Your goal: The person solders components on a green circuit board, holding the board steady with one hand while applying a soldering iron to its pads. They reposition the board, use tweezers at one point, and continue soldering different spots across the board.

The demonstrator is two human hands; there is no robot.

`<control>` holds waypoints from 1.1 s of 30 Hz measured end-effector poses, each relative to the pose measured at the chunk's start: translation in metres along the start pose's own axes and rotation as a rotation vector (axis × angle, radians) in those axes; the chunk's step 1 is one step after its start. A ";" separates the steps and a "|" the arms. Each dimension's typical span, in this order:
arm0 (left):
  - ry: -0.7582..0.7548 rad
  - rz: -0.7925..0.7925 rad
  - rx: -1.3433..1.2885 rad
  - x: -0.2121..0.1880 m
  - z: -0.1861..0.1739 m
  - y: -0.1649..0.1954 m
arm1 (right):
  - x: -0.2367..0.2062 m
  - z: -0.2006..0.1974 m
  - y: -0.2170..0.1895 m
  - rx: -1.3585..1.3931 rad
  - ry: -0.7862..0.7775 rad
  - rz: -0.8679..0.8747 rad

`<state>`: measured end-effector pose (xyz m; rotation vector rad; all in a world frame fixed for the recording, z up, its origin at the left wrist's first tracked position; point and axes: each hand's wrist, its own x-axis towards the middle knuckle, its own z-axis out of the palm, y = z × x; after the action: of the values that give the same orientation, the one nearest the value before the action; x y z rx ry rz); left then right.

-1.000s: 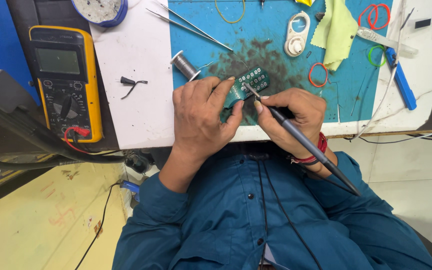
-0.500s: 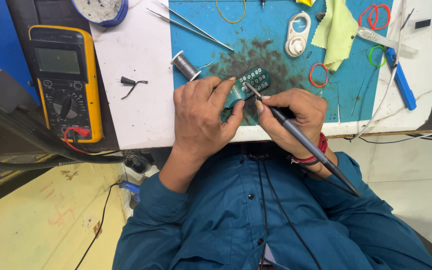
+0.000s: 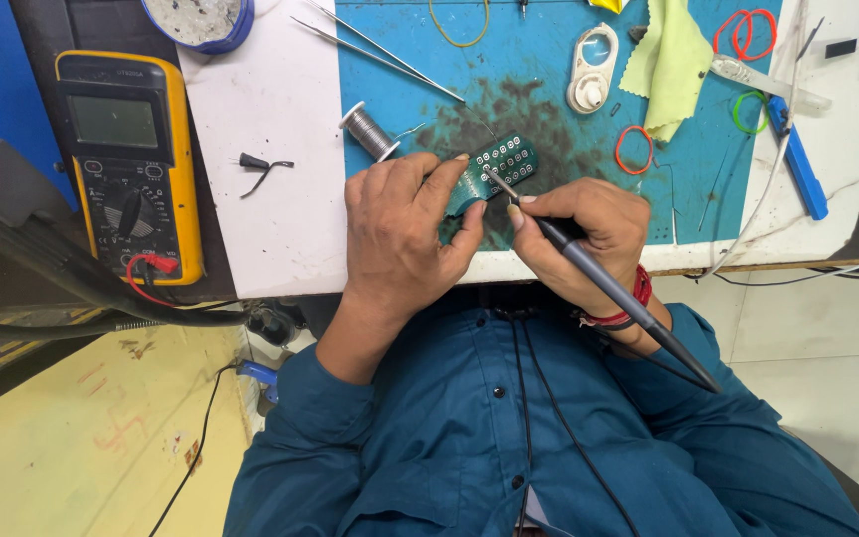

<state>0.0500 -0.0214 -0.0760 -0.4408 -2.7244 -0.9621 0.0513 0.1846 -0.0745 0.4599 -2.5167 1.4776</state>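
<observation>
- Centrally, the left hand (image 3: 400, 229) has its fingers curled together and pinched on a small green circuit board (image 3: 497, 166), thumb and forefinger clamped over the board's near end; the board lies on the blue work mat (image 3: 549, 119), at about 12 o'clock from the person's chest.
- At 3 o'clock of that hand, the right hand (image 3: 589, 234) has its fingers closed tight round one dark, pen-like soldering iron (image 3: 603, 283), held like a pencil; its metal tip touches the board's face, and its tail runs off toward 5 o'clock over the blue shirt sleeve.
- One red band sits on the right wrist (image 3: 628, 308).
- One spool of solder wire (image 3: 368, 131) lies just beside the left hand at 11 o'clock.
- One pair of long metal tweezers (image 3: 380, 50) lies at 12 o'clock, well apart from both hands.
- One yellow multimeter (image 3: 126, 164) rests at 9 o'clock, with one red plug in its lower edge.
- One yellow-green cloth (image 3: 673, 65) lies at 1 o'clock, near one white oval holder (image 3: 592, 70).
- Loose rubber bands: two red ones at the upper right (image 3: 746, 30), one red beside the cloth (image 3: 633, 149), one green (image 3: 748, 111), one yellow (image 3: 459, 25) at the top edge.
- One blue-handled tool (image 3: 797, 164) lies at 2 o'clock.
- One small black clip (image 3: 256, 164) sits on the white table (image 3: 270, 219).
</observation>
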 end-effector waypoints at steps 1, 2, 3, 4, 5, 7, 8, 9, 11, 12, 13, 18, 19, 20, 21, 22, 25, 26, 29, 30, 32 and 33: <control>0.001 0.000 0.002 0.000 0.000 0.000 | 0.000 0.000 0.000 -0.002 0.002 0.017; 0.003 0.000 0.003 0.000 0.001 0.000 | 0.000 0.000 0.000 -0.009 -0.001 0.012; 0.004 -0.001 0.004 0.000 0.001 0.000 | 0.000 0.000 0.001 -0.015 -0.005 0.007; 0.004 0.001 0.005 0.000 0.001 0.000 | 0.000 0.000 0.001 -0.023 -0.009 0.003; 0.005 0.002 0.006 0.000 0.001 -0.001 | 0.000 0.000 0.001 -0.012 -0.008 -0.011; 0.005 0.001 0.007 0.000 0.001 0.000 | 0.001 0.000 0.002 0.009 -0.008 -0.042; 0.005 0.000 0.007 -0.001 0.001 0.000 | 0.000 0.000 0.002 0.008 -0.004 -0.029; 0.004 -0.001 0.006 -0.001 0.001 0.000 | -0.001 0.000 0.001 0.006 0.002 -0.016; 0.004 0.000 0.005 -0.001 0.001 0.000 | -0.001 0.000 0.001 -0.002 0.003 0.000; 0.005 0.002 0.004 0.000 0.001 0.000 | -0.001 0.000 0.001 -0.008 -0.002 0.002; 0.004 0.002 0.001 0.000 0.000 0.000 | -0.001 0.000 0.001 -0.014 -0.006 0.005; 0.001 -0.003 -0.004 0.000 0.000 0.000 | 0.000 0.000 0.001 -0.003 -0.004 -0.011; 0.003 -0.002 -0.002 0.000 0.000 0.000 | -0.001 -0.001 0.000 -0.006 -0.002 0.005; 0.005 -0.001 0.000 0.000 0.000 0.000 | -0.001 -0.001 0.000 -0.006 -0.002 0.006; 0.007 0.000 0.003 0.000 0.000 0.000 | 0.000 0.000 0.000 -0.006 -0.001 0.008; 0.006 0.000 0.003 0.000 0.000 -0.001 | 0.000 0.000 0.000 -0.006 -0.001 0.010; 0.005 0.002 0.001 0.000 0.000 0.000 | 0.001 0.000 0.000 0.005 -0.011 -0.025; 0.006 0.002 0.001 0.000 0.000 0.000 | 0.001 0.000 0.000 0.008 -0.010 -0.025; 0.010 0.005 -0.001 0.000 0.000 -0.001 | 0.001 0.000 0.000 0.010 -0.011 -0.018; 0.012 0.007 -0.001 0.000 0.000 -0.001 | 0.001 0.000 0.000 0.007 -0.013 -0.014; 0.010 0.005 0.002 0.000 0.001 -0.001 | 0.001 0.000 0.000 0.001 -0.016 -0.020; 0.009 0.004 0.003 0.000 0.001 -0.001 | 0.002 0.000 0.001 -0.002 -0.017 -0.031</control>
<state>0.0500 -0.0217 -0.0772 -0.4403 -2.7157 -0.9563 0.0495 0.1847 -0.0745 0.5116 -2.5117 1.4666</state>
